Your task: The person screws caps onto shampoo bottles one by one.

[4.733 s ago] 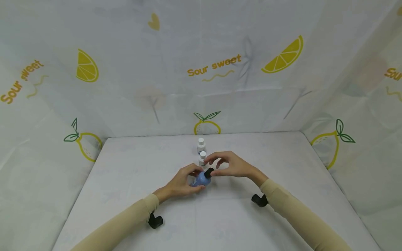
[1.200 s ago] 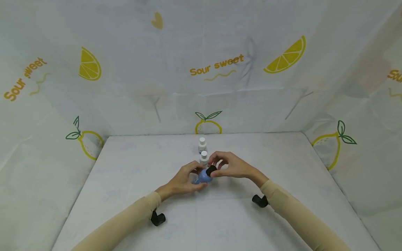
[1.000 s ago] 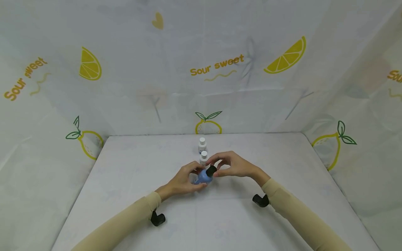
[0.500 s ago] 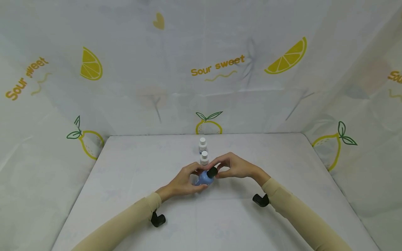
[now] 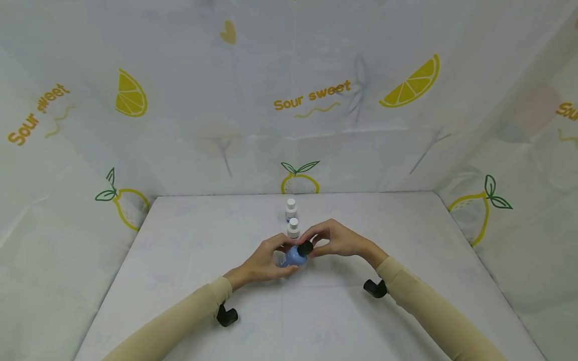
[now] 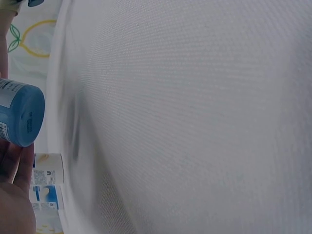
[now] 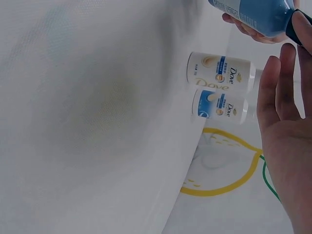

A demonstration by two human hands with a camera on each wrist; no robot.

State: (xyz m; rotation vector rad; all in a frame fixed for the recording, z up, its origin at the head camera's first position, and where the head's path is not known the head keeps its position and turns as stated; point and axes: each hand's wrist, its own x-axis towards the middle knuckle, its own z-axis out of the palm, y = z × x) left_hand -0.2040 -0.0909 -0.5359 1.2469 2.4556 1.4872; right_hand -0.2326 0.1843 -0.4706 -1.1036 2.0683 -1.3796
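My left hand (image 5: 264, 260) grips a small blue bottle (image 5: 294, 255) by its body, fingers behind and thumb in front. The bottle is tilted, its black cap (image 5: 305, 247) pointing up and to the right. At the cap, my right hand (image 5: 338, 239) pinches with thumb and index finger, the other fingers held off it. The left wrist view shows the bottle's round base (image 6: 30, 116) lifted off the table. From the right wrist view, the thumb (image 7: 303, 29) presses the cap's side; the far side of the cap is hidden.
Just behind the hands stand two white Dove bottles, the nearer one (image 5: 293, 228) in front of the farther one (image 5: 291, 209). A white cloth covers the table (image 5: 203, 225). Lemon-printed curtains (image 5: 253, 150) hang at the back and sides. Black wrist mounts (image 5: 227, 316) stick out below both forearms.
The right hand's fingers have shifted around the black cap, the index finger now reaching behind it. Since the earliest frame, the blue bottle has moved slightly right. Both white bottles stay put.
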